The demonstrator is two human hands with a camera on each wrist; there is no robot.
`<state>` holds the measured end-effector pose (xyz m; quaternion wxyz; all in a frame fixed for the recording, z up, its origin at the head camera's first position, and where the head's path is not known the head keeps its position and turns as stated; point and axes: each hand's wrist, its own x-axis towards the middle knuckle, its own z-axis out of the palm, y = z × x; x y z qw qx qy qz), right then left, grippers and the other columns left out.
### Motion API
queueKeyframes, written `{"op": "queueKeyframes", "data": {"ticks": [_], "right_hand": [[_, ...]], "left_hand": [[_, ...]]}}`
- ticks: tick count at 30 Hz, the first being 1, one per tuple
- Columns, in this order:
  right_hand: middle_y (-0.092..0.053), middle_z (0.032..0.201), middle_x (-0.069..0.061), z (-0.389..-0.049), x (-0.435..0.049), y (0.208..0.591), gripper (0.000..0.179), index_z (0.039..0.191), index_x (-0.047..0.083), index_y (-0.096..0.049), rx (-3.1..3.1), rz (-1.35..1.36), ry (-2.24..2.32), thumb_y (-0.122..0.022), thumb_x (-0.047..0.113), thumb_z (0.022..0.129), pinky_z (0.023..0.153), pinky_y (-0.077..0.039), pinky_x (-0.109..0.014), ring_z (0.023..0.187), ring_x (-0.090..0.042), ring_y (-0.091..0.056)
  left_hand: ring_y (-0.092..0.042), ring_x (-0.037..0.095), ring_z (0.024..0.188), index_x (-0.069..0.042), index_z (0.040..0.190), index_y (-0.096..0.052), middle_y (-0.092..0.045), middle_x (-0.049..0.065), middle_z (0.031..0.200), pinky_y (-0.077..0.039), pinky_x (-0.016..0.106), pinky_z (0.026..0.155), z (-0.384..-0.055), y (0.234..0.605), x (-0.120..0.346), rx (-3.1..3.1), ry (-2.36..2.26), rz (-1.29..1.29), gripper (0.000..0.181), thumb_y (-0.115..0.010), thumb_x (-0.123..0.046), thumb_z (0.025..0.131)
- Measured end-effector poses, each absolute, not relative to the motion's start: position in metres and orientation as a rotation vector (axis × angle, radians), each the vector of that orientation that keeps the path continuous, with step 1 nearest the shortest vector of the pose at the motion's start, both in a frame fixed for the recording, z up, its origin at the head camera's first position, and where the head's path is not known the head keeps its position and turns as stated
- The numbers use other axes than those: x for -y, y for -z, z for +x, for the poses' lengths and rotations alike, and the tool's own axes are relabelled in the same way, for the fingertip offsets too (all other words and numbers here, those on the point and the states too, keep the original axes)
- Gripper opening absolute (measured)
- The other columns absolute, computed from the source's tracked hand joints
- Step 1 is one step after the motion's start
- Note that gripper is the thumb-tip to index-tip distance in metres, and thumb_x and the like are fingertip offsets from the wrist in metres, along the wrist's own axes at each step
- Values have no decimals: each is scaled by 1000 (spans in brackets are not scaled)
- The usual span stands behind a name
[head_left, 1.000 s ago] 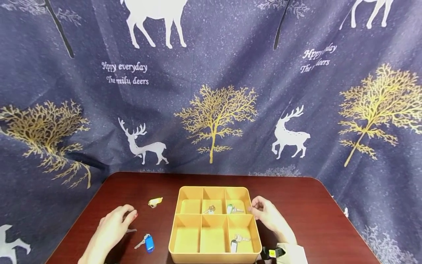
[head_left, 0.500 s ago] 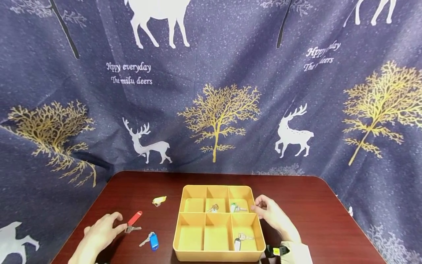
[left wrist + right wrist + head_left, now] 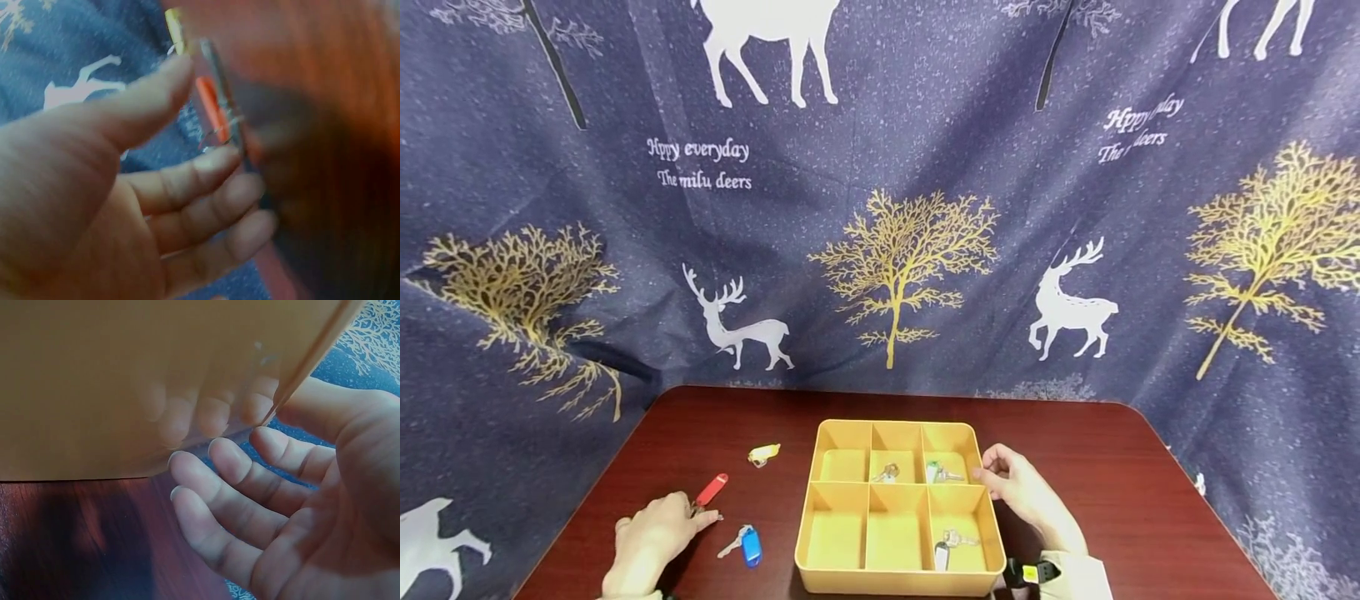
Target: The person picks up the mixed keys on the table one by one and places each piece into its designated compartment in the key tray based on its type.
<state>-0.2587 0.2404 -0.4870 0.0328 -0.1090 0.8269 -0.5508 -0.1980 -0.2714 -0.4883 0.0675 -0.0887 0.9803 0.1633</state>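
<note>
At the table's left, my left hand (image 3: 655, 533) reaches over a key with a red tag (image 3: 712, 489). In the left wrist view the thumb stands apart from the fingers, and the index fingertip is right at the metal key (image 3: 220, 81) beside the red tag. Part of that key is hidden by the hand in the head view. A key with a blue tag (image 3: 751, 547) lies just to the right. My right hand (image 3: 1022, 492) pinches the right rim of a yellow divided box (image 3: 895, 582) between thumb and index finger, the other fingers loosely bent outside its wall.
A yellow key tag (image 3: 764, 453) lies farther back on the left. Keys with tags sit in the box's back middle (image 3: 887, 473), back right (image 3: 943, 472) and front right compartments (image 3: 955, 542). A patterned dark curtain (image 3: 880, 167) hangs behind the dark red table (image 3: 1060, 433).
My left hand first draws back left, uncovering the red-tagged key, then comes right again over its metal part. My right hand stays at the box rim. The head view shifts slightly.
</note>
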Motion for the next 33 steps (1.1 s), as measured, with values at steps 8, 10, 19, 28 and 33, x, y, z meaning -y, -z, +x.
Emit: {"op": "queueKeyframes", "data": {"ticks": [8,10,19,28,33], "right_hand": [[-53,78,-6,-258,-240,488,16,92,1,-51,-2538,-320,1690,-66,6,91,63,-51,-34,67,-14,-56],[-53,79,-6,-258,-240,487,15,93,1,-52,-2528,-303,1695,-66,7,92,63,-51,-34,68,-14,-56],[-52,76,-5,-258,-238,485,18,94,0,-51,-2537,-315,1687,-67,8,91,63,-51,-33,67,-15,-56],[-52,76,-4,-258,-239,487,16,92,2,-51,-2563,-300,1677,-67,7,92,61,-50,-32,67,-14,-55],[-53,77,-5,-258,-240,488,17,92,2,-51,-2567,-288,1656,-67,9,92,63,-51,-34,69,-15,-56]], "left_hand": [[-57,31,64,-15,72,-59,-56,6,68,-41,56,64,-200,494,267,-2938,-544,-345,40,-66,-51,87],[-56,31,62,-12,73,-58,-54,7,67,-42,55,60,-200,495,268,-2940,-579,-363,51,-61,-62,86],[-58,39,67,0,86,-59,-60,13,75,-44,59,60,-206,497,266,-2938,-575,-396,63,-61,-63,86],[-57,30,71,-11,76,-61,-56,6,72,-44,54,66,-206,490,276,-2795,-631,-362,42,-73,-51,82],[-49,24,67,-17,71,-62,-49,2,67,-40,45,61,-205,488,283,-2772,-737,-342,37,-73,-50,82]]}}
